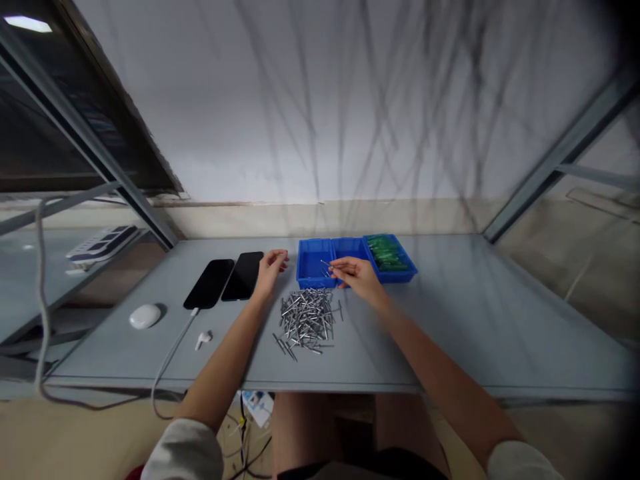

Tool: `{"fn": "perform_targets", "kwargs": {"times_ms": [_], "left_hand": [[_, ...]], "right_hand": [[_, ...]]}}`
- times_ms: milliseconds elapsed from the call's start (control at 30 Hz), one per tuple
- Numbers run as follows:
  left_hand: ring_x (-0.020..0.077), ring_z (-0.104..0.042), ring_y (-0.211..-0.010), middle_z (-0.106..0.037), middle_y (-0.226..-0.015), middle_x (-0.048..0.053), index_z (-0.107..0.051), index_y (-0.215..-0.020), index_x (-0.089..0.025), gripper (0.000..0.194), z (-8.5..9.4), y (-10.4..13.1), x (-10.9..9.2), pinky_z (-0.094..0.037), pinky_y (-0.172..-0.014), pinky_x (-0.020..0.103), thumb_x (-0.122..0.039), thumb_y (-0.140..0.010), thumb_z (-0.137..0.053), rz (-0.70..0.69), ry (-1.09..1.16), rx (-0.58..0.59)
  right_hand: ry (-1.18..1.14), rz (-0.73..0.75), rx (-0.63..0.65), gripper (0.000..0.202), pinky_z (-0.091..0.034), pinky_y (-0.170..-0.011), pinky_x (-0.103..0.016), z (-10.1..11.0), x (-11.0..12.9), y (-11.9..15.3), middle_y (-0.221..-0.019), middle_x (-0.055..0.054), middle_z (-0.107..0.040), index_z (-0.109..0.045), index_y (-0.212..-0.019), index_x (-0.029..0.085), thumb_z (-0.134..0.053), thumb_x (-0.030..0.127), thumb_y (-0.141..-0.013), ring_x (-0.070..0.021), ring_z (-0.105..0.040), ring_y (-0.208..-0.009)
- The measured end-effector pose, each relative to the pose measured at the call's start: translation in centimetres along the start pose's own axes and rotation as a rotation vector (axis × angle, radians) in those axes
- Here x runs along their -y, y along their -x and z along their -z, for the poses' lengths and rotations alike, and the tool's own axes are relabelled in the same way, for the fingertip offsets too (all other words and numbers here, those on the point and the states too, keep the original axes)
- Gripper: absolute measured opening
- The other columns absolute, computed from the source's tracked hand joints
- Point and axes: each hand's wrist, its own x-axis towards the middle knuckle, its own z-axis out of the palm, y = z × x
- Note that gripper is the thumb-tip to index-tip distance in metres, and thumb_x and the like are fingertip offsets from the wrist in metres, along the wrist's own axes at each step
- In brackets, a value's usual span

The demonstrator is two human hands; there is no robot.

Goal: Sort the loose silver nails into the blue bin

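Note:
My right hand (354,275) is closed in a pinch over the front of the blue trays, with a thin silver blind rivet (325,263) sticking out of its fingertips. Beneath those fingers lies the left blue tray (310,255), with a few small metal bits near its right side. The middle blue tray (347,247) is partly hidden by the hand. A loose heap of silver blind rivets (307,317) is spread on the table in front of the trays. My left hand (273,263) hovers left of the trays, fingers loosely curved and apart, with nothing visible in it.
The right-hand blue tray holds green thin pieces (387,252). Two dark phones (210,283) lie at left, one with a white cable (173,350). A white earbud case (145,316) and an earbud (203,340) are nearby. Metal frame posts (543,170) flank the table (465,313).

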Motion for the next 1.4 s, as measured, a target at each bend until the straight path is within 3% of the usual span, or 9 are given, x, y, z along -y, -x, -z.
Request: {"fn": "perform_targets", "kwargs": {"times_ms": [133, 233, 500, 700, 833, 1000, 1133, 1400], "left_hand": [[0.0096, -0.051, -0.060, -0.062, -0.072, 0.002, -0.065, -0.081, -0.016, 0.038, -0.5, 0.4, -0.2, -0.040, -0.059, 0.023, -0.047, -0.062, -0.074, 0.030, -0.014, 0.070], [0.0100, -0.052, -0.060, -0.063, -0.071, 0.002, -0.066, -0.079, -0.016, 0.037, -1.0, 0.6, 0.1, -0.040, -0.060, 0.024, -0.047, -0.062, -0.073, 0.033, -0.024, 0.107], [0.0120, -0.053, -0.063, -0.064, -0.074, 0.003, -0.066, -0.078, -0.016, 0.035, -1.2, 0.5, 0.3, -0.040, -0.062, 0.025, -0.046, -0.061, -0.074, 0.040, -0.049, 0.144], [0.0118, -0.053, -0.062, -0.063, -0.071, 0.002, -0.066, -0.080, -0.016, 0.036, -1.0, 0.3, 0.6, -0.040, -0.062, 0.025, -0.046, -0.062, -0.073, 0.036, -0.068, 0.166], [0.0116, -0.053, -0.062, -0.062, -0.070, 0.002, -0.066, -0.079, -0.016, 0.036, -1.0, 0.3, 0.6, -0.041, -0.063, 0.025, -0.046, -0.062, -0.074, 0.030, -0.063, 0.180], [0.0118, -0.052, -0.063, -0.062, -0.071, 0.001, -0.066, -0.080, -0.016, 0.037, -1.0, 0.4, 0.5, -0.041, -0.063, 0.025, -0.047, -0.062, -0.074, 0.033, -0.061, 0.175], [0.0118, -0.053, -0.063, -0.062, -0.071, 0.002, -0.066, -0.080, -0.016, 0.037, -0.9, 0.4, 0.5, -0.041, -0.064, 0.025, -0.047, -0.061, -0.074, 0.032, -0.064, 0.171], [0.0118, -0.053, -0.063, -0.062, -0.071, 0.002, -0.066, -0.080, -0.016, 0.037, -0.9, 0.5, 0.3, -0.041, -0.063, 0.026, -0.047, -0.062, -0.074, 0.040, -0.068, 0.182]], "right_hand": [[0.514, 0.269, -0.154, 0.019, -0.050, -0.068, -0.032, 0.0, 0.1, 0.6, -0.085, -0.007, -0.068, -0.071, -0.093, 0.019, -0.057, 0.026, -0.082, -0.0213, -0.060, -0.085], [0.708, 0.349, -0.175, 0.020, -0.048, -0.076, -0.032, -0.3, -0.1, 0.9, -0.086, -0.008, -0.066, -0.072, -0.094, 0.021, -0.054, 0.022, -0.086, -0.0219, -0.057, -0.091], [0.776, 0.417, -0.078, 0.022, -0.042, -0.090, -0.041, -0.6, -0.9, 0.5, -0.096, -0.010, -0.067, -0.071, -0.102, 0.021, -0.055, 0.022, -0.088, -0.0236, -0.056, -0.098], [0.718, 0.524, 0.067, 0.018, -0.042, -0.091, -0.038, 0.6, 1.1, 0.9, -0.103, -0.006, -0.070, -0.070, -0.099, 0.021, -0.056, 0.022, -0.088, -0.0206, -0.057, -0.098], [0.819, 0.324, 0.283, 0.020, -0.044, -0.070, -0.028, 1.2, 2.7, 1.7, -0.089, -0.005, -0.072, -0.070, -0.100, 0.019, -0.060, 0.023, -0.083, -0.0157, -0.061, -0.072], [0.942, 0.065, 0.528, 0.029, -0.040, -0.061, -0.025, 2.0, 3.1, 2.2, -0.080, -0.002, -0.073, -0.071, -0.102, 0.021, -0.068, 0.032, -0.075, -0.0173, -0.065, -0.069], [0.996, 0.033, 0.572, 0.036, -0.038, -0.061, -0.026, 2.3, 2.3, 2.0, -0.078, -0.001, -0.073, -0.069, -0.105, 0.023, -0.071, 0.035, -0.071, -0.0197, -0.066, -0.074], [1.014, 0.029, 0.567, 0.031, -0.032, -0.058, -0.025, 2.3, 1.2, 1.9, -0.072, 0.001, -0.069, -0.068, -0.098, 0.024, -0.073, 0.033, -0.069, -0.0176, -0.063, -0.071]]}}
